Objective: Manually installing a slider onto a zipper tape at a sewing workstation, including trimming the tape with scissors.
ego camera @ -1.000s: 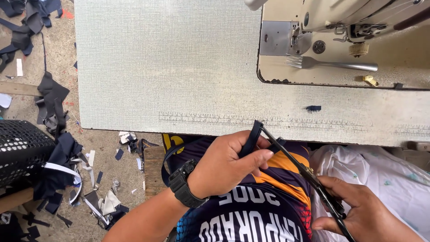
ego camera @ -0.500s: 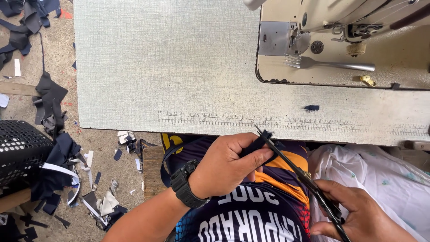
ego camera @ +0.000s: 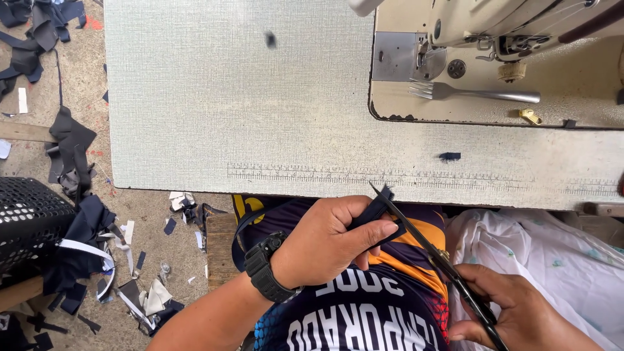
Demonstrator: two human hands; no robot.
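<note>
Ahead of the left hand [ego camera: 325, 244] the pale grey textured bench [ego camera: 214, 97] lies open; ahead of the right hand [ego camera: 520, 312], the cream sewing machine [ego camera: 507, 26] and silver metal fork [ego camera: 474, 94] block passage.

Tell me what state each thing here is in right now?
Left hand: closed on a small dark fabric piece.
Right hand: gripping black-handled scissors, blades at the fabric.
Metal fork: lying flat on the cream sewing machine bed.
Black mesh basket: on the floor, scraps draped beside it.

Left hand [ego camera: 328, 244] pinches dark fabric piece [ego camera: 376, 211]; right hand [ego camera: 520, 312] holds scissors [ego camera: 432, 253].
</note>
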